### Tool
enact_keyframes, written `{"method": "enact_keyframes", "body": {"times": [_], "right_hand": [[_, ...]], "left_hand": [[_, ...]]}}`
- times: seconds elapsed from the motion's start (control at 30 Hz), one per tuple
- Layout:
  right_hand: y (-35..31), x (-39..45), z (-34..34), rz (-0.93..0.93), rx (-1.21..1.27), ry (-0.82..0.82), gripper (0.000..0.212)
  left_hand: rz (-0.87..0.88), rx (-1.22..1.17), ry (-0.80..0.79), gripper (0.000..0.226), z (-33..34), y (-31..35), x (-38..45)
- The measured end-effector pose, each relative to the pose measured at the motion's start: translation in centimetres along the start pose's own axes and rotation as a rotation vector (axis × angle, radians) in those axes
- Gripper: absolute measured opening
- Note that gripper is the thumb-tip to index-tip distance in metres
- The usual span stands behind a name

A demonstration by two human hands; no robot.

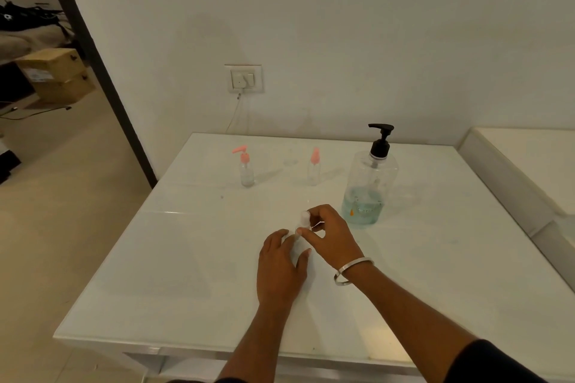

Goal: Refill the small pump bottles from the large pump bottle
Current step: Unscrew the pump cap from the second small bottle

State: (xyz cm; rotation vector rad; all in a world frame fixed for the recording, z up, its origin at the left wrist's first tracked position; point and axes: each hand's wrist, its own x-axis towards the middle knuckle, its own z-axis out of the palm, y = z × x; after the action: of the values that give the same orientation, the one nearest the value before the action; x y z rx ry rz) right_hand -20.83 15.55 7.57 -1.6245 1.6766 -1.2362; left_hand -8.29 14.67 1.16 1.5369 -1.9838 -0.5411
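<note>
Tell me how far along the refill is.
Nothing looks filled. In hand: left hand steadies a small clear bottle while right hand pinches its white top. Left: two pink-topped bottles look empty, and the large pump bottle stands untouched.

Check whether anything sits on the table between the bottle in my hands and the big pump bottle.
Nothing visible does. The small clear bottle sits near the large pump bottle, with only bare table between. Both pink-topped bottles stand farther back.

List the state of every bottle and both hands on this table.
Large pump bottle: upright, black pump on, under half full of bluish liquid.
Left pink-pump bottle: upright, capped.
Right pink-pump bottle: upright, capped.
Small clear bottle: held.
Left hand: grips its body.
Right hand: pinches its white top.
</note>
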Motion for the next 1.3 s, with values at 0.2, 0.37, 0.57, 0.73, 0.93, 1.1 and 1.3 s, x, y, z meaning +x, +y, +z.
{"method": "enact_keyframes", "body": {"times": [0.2,0.37,0.57,0.73,0.93,1.1,1.3], "right_hand": [[-0.42,-0.17,-0.07,-0.016,0.027,-0.017,0.021],[-0.17,-0.11,-0.13,-0.007,0.055,-0.019,0.024],[-0.18,-0.05,-0.22,0.001,0.056,-0.027,0.022],[-0.14,-0.23,0.01,0.019,0.110,-0.029,0.026],[-0.19,-0.38,0.18,-0.007,0.090,-0.007,0.020],[-0.07,-0.53,0.21,-0.012,0.112,-0.040,0.026],[-0.32,-0.21,0.46,0.016,0.132,0.038,0.023]], "left_hand": [[0.007,0.012,0.012,0.060,0.23,-0.22,-0.02],[-0.001,0.009,0.008,0.061,0.31,-0.20,0.05],[0.003,0.022,0.004,0.062,0.41,-0.33,0.03],[0.013,0.027,0.019,0.062,0.34,-0.30,0.02],[0.024,0.027,0.020,0.065,0.18,-0.17,-0.07],[0.011,0.013,0.018,0.062,0.10,-0.04,-0.14],[0.014,0.014,0.021,0.062,-0.04,0.12,-0.12]]}}
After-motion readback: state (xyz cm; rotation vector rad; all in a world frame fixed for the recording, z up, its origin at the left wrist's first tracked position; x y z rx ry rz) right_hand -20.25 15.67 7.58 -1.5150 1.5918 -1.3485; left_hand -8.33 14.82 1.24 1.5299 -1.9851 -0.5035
